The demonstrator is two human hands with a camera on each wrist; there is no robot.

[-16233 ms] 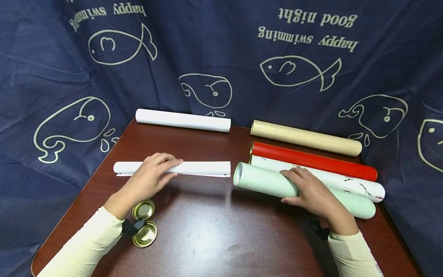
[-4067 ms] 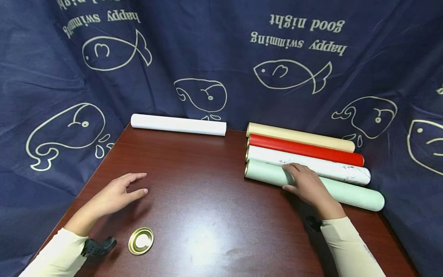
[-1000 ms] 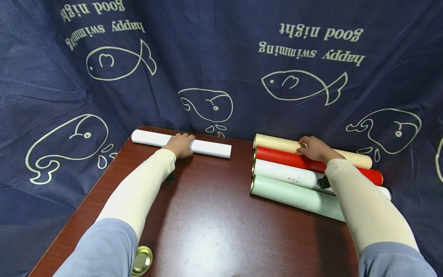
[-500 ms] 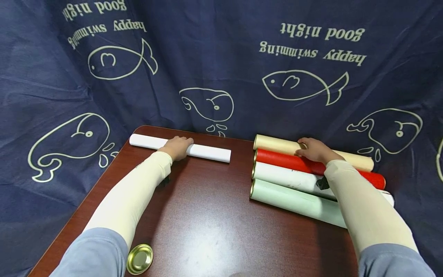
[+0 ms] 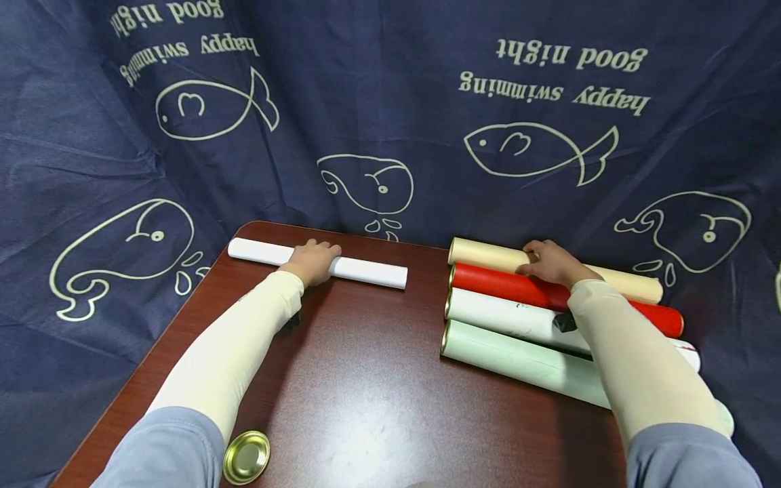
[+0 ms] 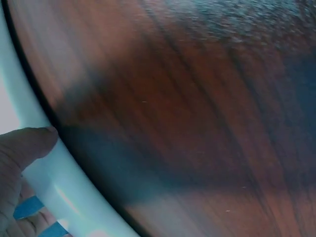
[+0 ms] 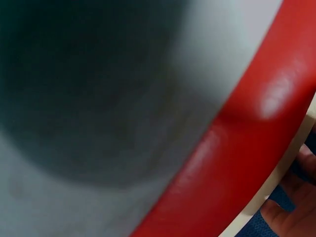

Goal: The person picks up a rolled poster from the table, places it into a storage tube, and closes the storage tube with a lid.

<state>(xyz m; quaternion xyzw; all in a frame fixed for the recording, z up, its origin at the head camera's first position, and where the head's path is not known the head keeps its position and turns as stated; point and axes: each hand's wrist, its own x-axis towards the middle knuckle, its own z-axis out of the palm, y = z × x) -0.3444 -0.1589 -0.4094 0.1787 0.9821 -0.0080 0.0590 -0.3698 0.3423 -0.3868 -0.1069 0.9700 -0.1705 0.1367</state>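
Observation:
My left hand (image 5: 313, 263) grips the middle of a white paper roll (image 5: 369, 272) lying toward the back left of the table. In the left wrist view the thumb (image 6: 37, 143) lies on the roll's near side, with fingertips showing below. My right hand (image 5: 552, 263) holds a cream tube (image 5: 488, 253), fingers over its far side and thumb at the near side by the red tube (image 5: 497, 284). Nearer lie a white tube with a printed pattern (image 5: 500, 314) and a mint-green tube (image 5: 518, 354), partly hidden by the right forearm.
A gold metal lid (image 5: 247, 457) lies at the front left of the brown table (image 5: 366, 352), beside the left sleeve. A dark blue curtain (image 5: 421, 81) with fish drawings hangs behind the table's back edge.
Since the first frame, a second paper roll and one lid have left view; the mint-green tube's open end now shows a gold rim. In the last second, the white roll has shifted slightly nearer.

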